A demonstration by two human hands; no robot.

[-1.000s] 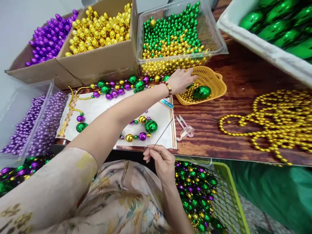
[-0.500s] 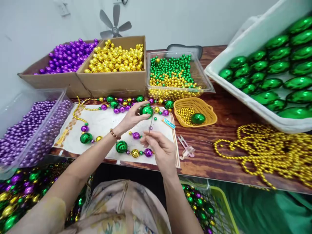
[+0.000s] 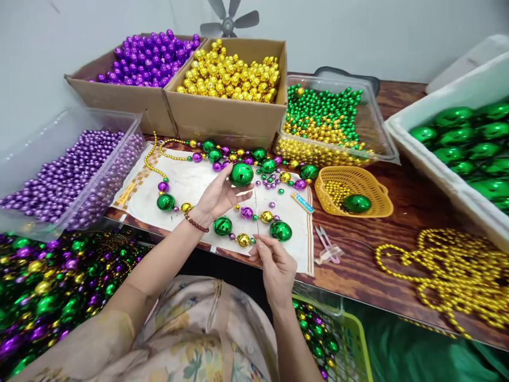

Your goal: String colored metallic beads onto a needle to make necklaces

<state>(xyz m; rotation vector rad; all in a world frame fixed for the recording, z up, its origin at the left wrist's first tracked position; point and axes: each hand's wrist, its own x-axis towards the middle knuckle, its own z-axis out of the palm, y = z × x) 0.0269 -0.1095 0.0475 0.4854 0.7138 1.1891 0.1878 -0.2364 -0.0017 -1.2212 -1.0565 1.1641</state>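
Observation:
My left hand (image 3: 220,197) holds a large shiny green ball bead (image 3: 242,174) above the white cloth (image 3: 191,185), with the bead near its fingertips. My right hand (image 3: 276,260) is closed in a pinch on a thin string (image 3: 256,215), which runs nearly upright towards the green bead; I cannot tell whether it passes through. On the cloth, close to both hands, lie strung beads: a green ball (image 3: 222,226), a gold ball (image 3: 243,240), a purple ball (image 3: 247,213) and another large green ball (image 3: 280,231). Small loose purple beads (image 3: 272,205) lie beyond them.
Cartons of purple balls (image 3: 119,98) and gold balls (image 3: 226,114) stand behind, beside a clear tub (image 3: 382,143). A yellow basket (image 3: 377,204), pink-handled snips (image 3: 332,249), a gold bead pile (image 3: 461,276) and a foam box (image 3: 401,127) are rightward. A purple-bead tub (image 3: 127,143) sits left.
The view has shifted, so the table items appear further right. My right hand is lower relative to my left, with a longer stretch of thin line between them. The green bead stays in my left hand.

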